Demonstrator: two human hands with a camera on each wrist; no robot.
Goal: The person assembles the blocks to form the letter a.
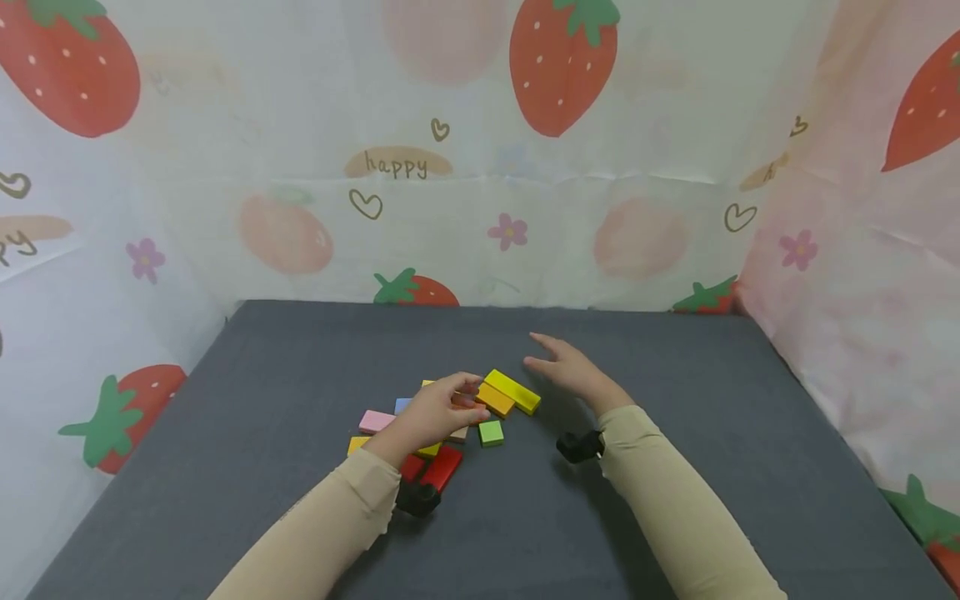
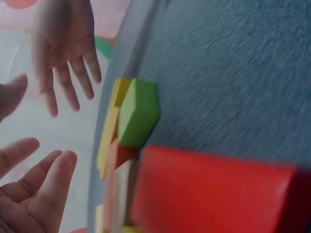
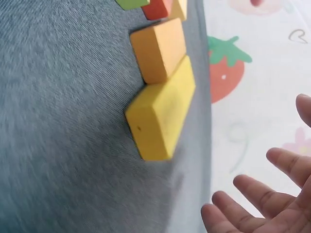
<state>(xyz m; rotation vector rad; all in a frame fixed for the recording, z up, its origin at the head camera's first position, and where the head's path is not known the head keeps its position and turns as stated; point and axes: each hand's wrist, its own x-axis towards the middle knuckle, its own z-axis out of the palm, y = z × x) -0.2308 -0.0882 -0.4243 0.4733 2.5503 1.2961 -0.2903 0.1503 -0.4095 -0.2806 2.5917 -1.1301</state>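
Observation:
My left hand [image 1: 429,414] hovers over a cluster of coloured blocks, fingers loosely bent with nothing between them. To its right, my right hand [image 1: 576,375] is raised above the table, fingers spread and empty. Between the hands lie a long yellow block [image 1: 516,392] and an orange block [image 1: 495,400], side by side. A small green block [image 1: 491,433] sits just in front of them. Red blocks [image 1: 444,469] lie below my left wrist, and a pink block [image 1: 377,422] is left of it. In the right wrist view the yellow block [image 3: 163,114] touches the orange one [image 3: 158,51].
A dark grey cloth [image 1: 315,358] covers the table. Behind and beside it hangs a pale curtain [image 1: 465,108] with strawberry prints. A blue block [image 1: 402,405] and a yellow-orange block [image 1: 357,444] lie at the cluster's left, partly behind my left hand.

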